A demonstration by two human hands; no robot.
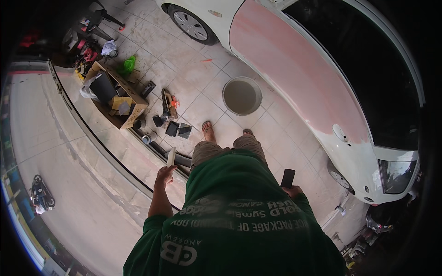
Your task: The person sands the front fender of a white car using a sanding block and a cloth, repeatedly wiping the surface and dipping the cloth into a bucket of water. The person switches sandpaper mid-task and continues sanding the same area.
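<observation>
Your right hand (pixel 293 189) is partly covered by your green shirt (pixel 244 184), and its fingers around the dark block (pixel 288 177) cannot be fully inspected. The shirt itself is cut off by the lower edge. Your right foot (pixel 248 132) is mostly hidden by the trouser leg (pixel 251 143). The white car (pixel 294 69) runs past the top edge. Items deep in the cardboard box (pixel 136 115) are covered. You cannot make out details of the motorcycle (pixel 41 192), which is too small.
</observation>
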